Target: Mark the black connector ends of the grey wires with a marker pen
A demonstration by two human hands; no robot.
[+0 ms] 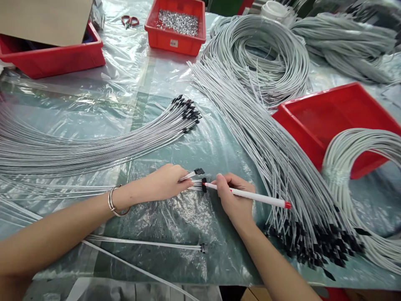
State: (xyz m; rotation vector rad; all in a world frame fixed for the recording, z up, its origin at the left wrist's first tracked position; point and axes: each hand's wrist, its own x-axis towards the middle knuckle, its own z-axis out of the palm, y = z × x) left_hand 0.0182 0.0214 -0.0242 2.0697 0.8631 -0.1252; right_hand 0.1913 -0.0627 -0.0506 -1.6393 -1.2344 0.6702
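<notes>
Thin white cables with black connectors (199,171) are gripped between the thumb and fingers of my left hand (167,180). Just below them, another black connector (204,185) ends a group of cables running under that hand. My right hand (234,196) is closed around a white marker pen (255,197) with a red end cap. The pen's red tip touches, or nearly touches, this lower connector. Closer to me, a separate pair of cables ends in a dark connector (204,248) on the plastic-covered table (175,267).
A large cable bundle with black connectors (188,110) lies at left. Another bundle (250,125) stretches along the right, beside coiled cable (282,58) and an empty-looking red tray (341,113). Small metal parts fill a red bin (175,39) at the back, near red-handled scissors (129,21).
</notes>
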